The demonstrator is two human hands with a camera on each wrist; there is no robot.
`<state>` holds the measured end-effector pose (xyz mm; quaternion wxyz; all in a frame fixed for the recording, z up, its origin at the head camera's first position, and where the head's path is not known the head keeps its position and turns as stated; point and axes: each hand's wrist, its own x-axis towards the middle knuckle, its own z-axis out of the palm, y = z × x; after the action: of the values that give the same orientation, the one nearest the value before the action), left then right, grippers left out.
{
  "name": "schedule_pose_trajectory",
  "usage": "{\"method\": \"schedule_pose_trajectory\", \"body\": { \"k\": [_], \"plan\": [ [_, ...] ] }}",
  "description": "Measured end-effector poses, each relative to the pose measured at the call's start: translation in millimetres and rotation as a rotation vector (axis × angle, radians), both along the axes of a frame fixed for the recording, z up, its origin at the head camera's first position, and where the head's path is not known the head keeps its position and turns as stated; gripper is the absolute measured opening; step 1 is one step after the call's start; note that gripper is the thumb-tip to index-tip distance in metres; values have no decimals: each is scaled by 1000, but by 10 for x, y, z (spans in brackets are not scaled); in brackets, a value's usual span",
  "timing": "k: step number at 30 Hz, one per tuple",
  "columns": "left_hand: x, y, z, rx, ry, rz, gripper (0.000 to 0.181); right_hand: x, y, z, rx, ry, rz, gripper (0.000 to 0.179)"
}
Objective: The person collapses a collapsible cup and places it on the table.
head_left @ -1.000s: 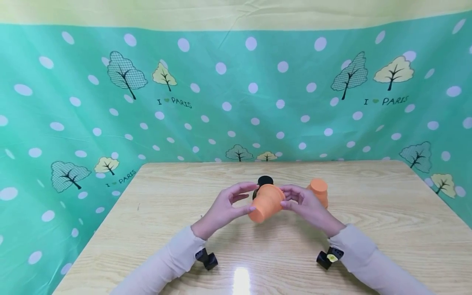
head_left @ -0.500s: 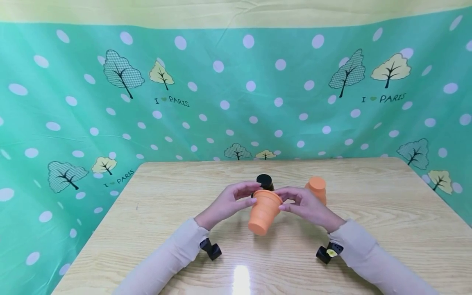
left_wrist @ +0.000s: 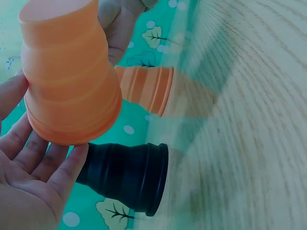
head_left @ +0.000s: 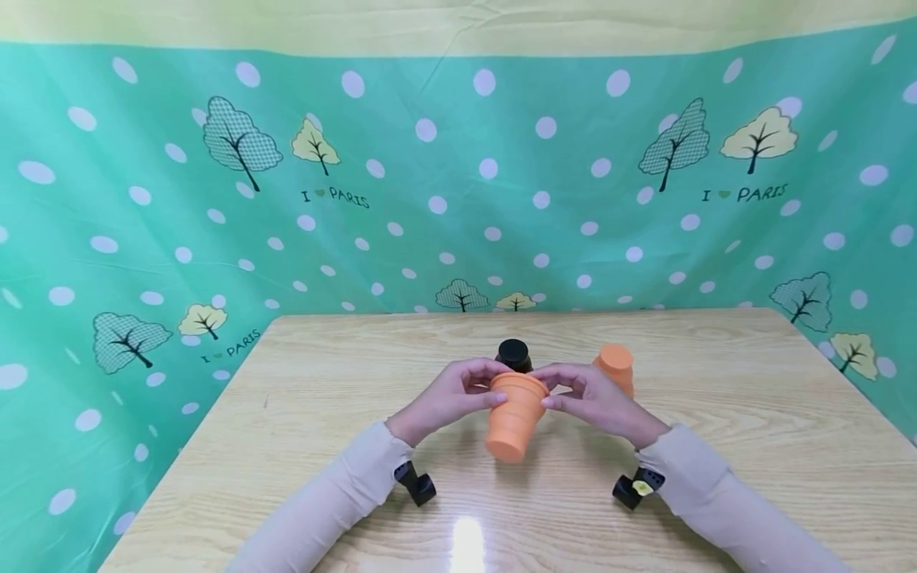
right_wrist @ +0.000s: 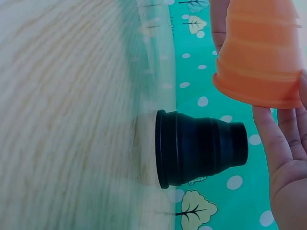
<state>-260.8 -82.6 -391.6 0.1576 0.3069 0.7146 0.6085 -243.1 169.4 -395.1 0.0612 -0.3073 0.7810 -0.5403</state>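
Left hand [head_left: 453, 395] is gripping the orange cup [head_left: 517, 415] from its left, right hand [head_left: 593, 402] from its right; cup is hanging between them, clear of the table [head_left: 286, 461]. Both hands are touching it, so neither is counting as nearer. Long axis is running fore and aft, tilting: wide rim is sitting up at the fingers, narrow base is pointing down and back toward the person. Thumbs and fingers are meeting the cup at or near the rim end; base end is sticking out free. Black cup [head_left: 513, 352] is standing upside down on the table just beyond the held cup, partly hiding behind it in the head view. Other cup [head_left: 616, 360], also orange, is standing upside down to the right, beyond the right hand.

Fingers: left thumb is pressing the cup's near side, left fingers are supporting the rim; gap is opening only as wide as the cup wall needs, or so it is looking. Right hand is mirroring that, thumb on the side just below the rim, fingers at the edge. Fingertips inside the rim, if any: can't tell, cup is blocking.
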Motion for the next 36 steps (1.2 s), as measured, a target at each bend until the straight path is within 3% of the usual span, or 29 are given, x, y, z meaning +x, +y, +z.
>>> {"method": "schedule_pose_trajectory", "body": {
  "k": [14,26,36],
  "plan": [
    [16,24,-16,42,20,62,32,-31,-35,-65,-110,-66,-25,36],
    [37,57,-20,52,35,98,32,23,-197,-85,-182,-42,-114,37],
    [14,75,-27,3,-15,181,25,47,-241,-96,-179,1,-204,33]
  ]
}}
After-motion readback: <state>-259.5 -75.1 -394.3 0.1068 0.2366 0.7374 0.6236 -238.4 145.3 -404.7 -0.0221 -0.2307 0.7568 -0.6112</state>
